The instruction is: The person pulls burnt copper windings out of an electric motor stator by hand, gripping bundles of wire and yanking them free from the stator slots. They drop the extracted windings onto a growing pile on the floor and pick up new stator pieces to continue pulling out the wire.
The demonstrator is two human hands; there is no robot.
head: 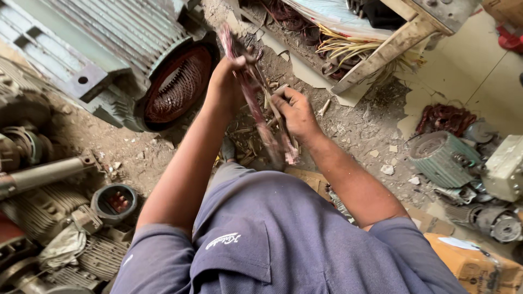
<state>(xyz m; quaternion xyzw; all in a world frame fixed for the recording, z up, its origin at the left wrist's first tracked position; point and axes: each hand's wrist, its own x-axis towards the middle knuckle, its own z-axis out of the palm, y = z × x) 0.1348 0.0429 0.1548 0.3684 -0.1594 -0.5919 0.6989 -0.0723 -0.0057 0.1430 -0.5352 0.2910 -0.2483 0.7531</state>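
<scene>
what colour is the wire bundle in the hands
The long bundle of wire coils is reddish-pink, coppery in tone, with pale strips along it; the head view shows it best.

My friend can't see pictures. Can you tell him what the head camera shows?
Two bare hands, left hand and right hand, hold a long bundle of reddish wire above a dusty floor. A big grey motor housing with copper windings lies at upper left, smaller motors at right.
</scene>
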